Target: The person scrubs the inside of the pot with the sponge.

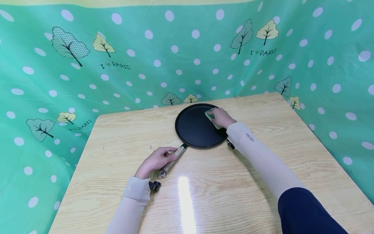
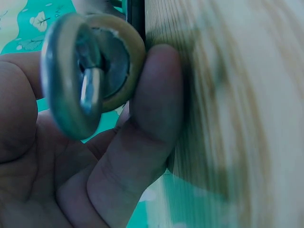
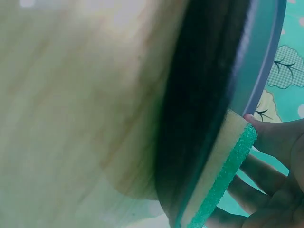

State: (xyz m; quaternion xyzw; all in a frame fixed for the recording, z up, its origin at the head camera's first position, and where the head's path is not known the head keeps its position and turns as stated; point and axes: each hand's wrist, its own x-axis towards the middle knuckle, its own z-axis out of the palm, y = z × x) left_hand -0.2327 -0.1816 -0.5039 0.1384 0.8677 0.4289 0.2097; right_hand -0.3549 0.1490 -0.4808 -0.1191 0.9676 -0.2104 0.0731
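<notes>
A round, flat black frying pan lies on the wooden table, its wood-coloured handle pointing toward me and to the left. My left hand pinches that handle between thumb and fingers. In the left wrist view the metal hanging ring at the handle's end shows up close. On the right side of the pan, my right hand holds a sponge against the cooking surface. The sponge has a green rough layer and a pale yellow layer; the yellow side faces the pan.
The pan is near the back edge of the light wooden table. Behind and at both sides hangs a green dotted cloth with printed trees. A bright light reflection falls on the tabletop between the arms.
</notes>
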